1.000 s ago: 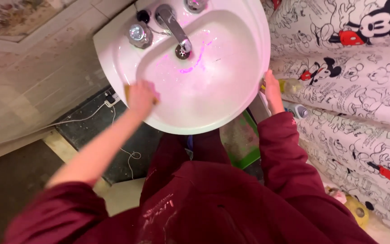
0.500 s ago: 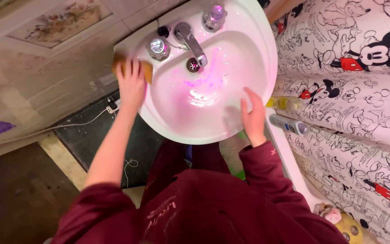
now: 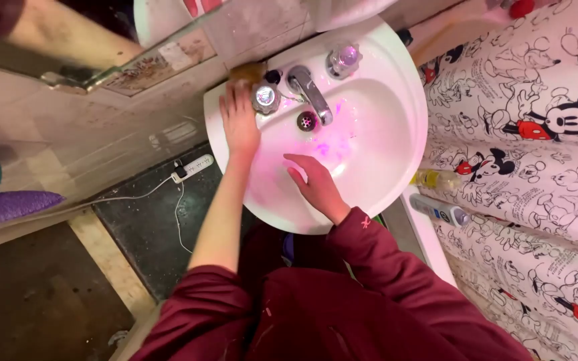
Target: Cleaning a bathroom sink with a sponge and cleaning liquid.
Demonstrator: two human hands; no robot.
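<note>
- Leaning over the white sink (image 3: 396, 167), you have both hands inside its rim; the basin is wet and tinted pink, so a palm pressed there could slide if you put weight on it.
- Your right hand (image 3: 316, 187) lies flat in the basin near the front edge, fingers loosely spread and holding nothing.
- Your left hand (image 3: 239, 124) sits on the back left corner of the sink, fingers bent down over a yellow-brown sponge (image 3: 247, 72) that shows only beyond the fingertips; how firmly you grip it, you cannot tell from here.
- Just beside that hand stands the left tap knob (image 3: 265, 98), with the chrome spout (image 3: 310, 93) and drain (image 3: 306, 121) nearby; a hard sideways stroke could knock your knuckles on the knob.
- On the floor below the left edge, a power strip (image 3: 192, 167) and its cord lie where water pushed over the rim might drip.
</note>
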